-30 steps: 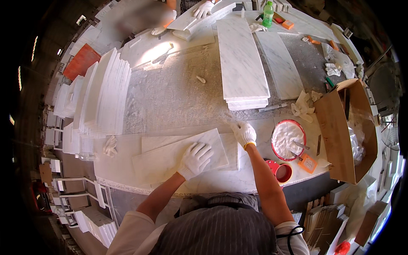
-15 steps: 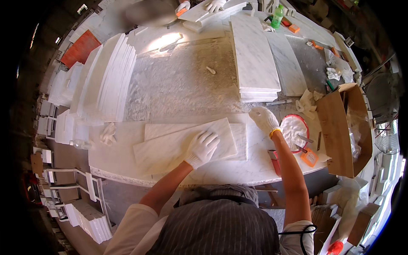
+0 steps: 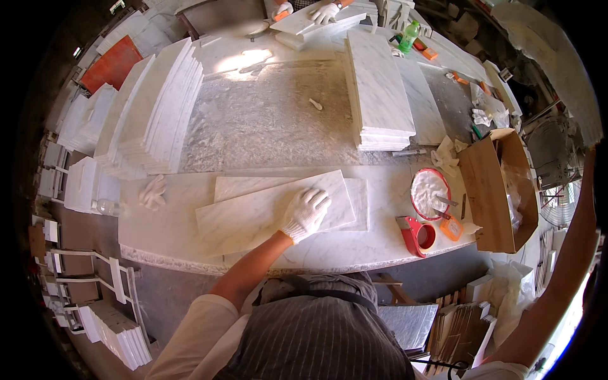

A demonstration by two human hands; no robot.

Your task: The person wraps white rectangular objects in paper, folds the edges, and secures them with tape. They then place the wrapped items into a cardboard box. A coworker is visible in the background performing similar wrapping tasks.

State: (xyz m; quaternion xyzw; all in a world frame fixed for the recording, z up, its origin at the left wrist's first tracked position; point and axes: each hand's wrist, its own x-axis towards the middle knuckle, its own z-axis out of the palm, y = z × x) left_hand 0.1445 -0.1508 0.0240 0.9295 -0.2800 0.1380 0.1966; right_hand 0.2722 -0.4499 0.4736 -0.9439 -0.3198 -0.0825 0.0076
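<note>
Slab [image 3: 253, 212] of white marble lies flat under the gloved left hand [image 3: 305, 212], palm spread on it, gripping nothing; paste bowl [image 3: 429, 192] to its right untouched; right hand out of view

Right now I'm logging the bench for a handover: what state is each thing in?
Left hand: gloved, pressed flat on the top slab.
Right hand: out of frame; only the raised arm shows.
Top slab: lying flat, skewed across the slab beneath.
Bowl: uncovered, white paste inside, tool resting in it.
Red cup: upright, uncovered.
Box: open.
Green bottle: upright.
Slab stack: flat, edges aligned.
</note>
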